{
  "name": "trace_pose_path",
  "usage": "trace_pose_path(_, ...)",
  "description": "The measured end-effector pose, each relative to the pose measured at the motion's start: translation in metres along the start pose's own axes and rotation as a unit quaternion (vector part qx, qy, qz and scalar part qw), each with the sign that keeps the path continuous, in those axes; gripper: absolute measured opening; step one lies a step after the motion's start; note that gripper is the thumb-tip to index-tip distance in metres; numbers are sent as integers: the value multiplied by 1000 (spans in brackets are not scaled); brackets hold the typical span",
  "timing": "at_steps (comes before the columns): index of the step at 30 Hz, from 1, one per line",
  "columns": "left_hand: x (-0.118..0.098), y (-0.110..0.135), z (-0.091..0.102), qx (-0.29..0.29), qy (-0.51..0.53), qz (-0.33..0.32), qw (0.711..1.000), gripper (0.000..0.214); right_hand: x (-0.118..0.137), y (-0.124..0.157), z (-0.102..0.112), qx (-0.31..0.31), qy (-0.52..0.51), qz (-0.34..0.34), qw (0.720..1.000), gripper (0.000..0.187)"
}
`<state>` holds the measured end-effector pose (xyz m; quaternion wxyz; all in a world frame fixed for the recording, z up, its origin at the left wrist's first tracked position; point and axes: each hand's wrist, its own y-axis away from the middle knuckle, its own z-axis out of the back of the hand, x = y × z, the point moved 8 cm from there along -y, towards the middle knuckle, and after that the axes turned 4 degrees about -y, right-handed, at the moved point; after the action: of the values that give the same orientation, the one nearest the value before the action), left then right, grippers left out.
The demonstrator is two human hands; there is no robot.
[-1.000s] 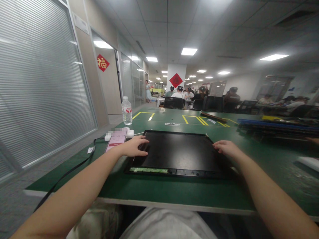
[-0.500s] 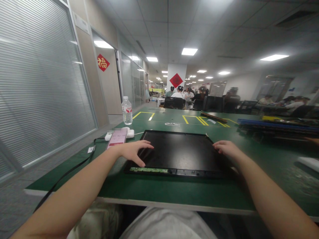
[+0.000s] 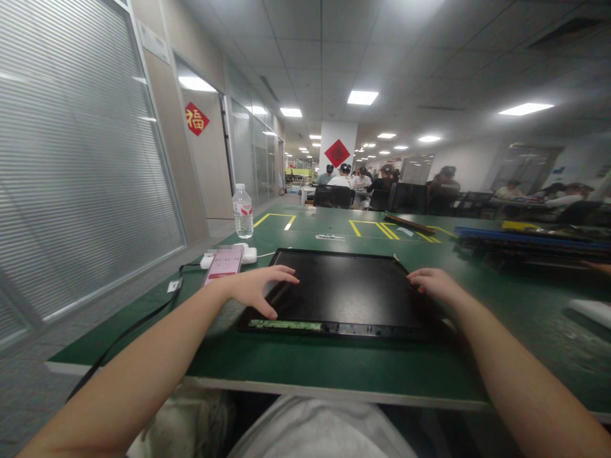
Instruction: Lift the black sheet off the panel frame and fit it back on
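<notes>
Bare forearms (image 3: 147,366) extended forward, left hand (image 3: 254,289) spread wide, right hand (image 3: 438,284) loosely curled

Compared with one second before, the left hand (image 3: 252,287) is spread wider over the black panel (image 3: 348,286); its thumb is now nearer to the green strip (image 3: 285,325), and its fingertips reach further inward.

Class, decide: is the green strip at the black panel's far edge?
No, the green strip lies along the near edge of the black panel.
</notes>
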<state>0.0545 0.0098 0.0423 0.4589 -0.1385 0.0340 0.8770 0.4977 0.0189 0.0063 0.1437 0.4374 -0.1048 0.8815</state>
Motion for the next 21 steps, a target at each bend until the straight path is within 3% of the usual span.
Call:
trace_pose_path(12,0,-1,-1,-6,-6,-2,1000,84,-2,-1,-1,4,-5,-8,1000,17)
trace_pose_path(16,13,-2,0,-16,-11,50,999,78,1,0,0,4,-1,0,1000,16)
trace_pose_path(21,36,-5,7,-68,-94,139,983,44,3,2,0,3,12,1,1000,16)
